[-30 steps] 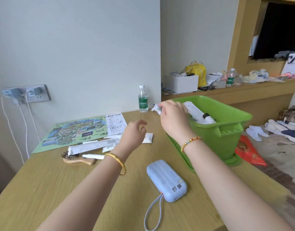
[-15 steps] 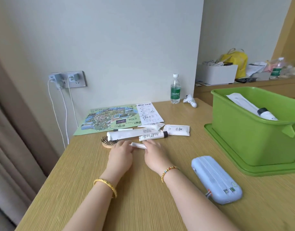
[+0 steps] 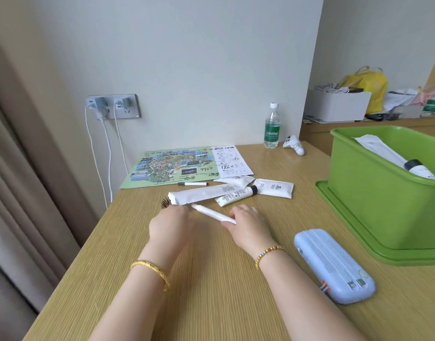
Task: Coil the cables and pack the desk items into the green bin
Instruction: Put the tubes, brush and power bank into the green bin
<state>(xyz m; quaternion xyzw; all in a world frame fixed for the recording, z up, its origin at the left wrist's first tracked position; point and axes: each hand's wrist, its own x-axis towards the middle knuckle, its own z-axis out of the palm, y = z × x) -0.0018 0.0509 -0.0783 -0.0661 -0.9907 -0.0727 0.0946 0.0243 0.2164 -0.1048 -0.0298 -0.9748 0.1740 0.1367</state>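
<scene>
Head view: 2 hands, right hand [image 3: 246, 223] grips 1 white stick [image 3: 212, 213].

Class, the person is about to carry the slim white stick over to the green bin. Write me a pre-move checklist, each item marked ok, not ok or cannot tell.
1. Right hand holds the white stick: ok, fingers curl round its near end.
2. Stick lifted off the desk: cannot tell.
3. Left hand out of the way: cannot tell, it is blurred and close to the stick's far end.
4. Green bin has room: ok, only a white tube shows inside.
5. Path to the bin: not ok, the blue power bank lies between.
</scene>
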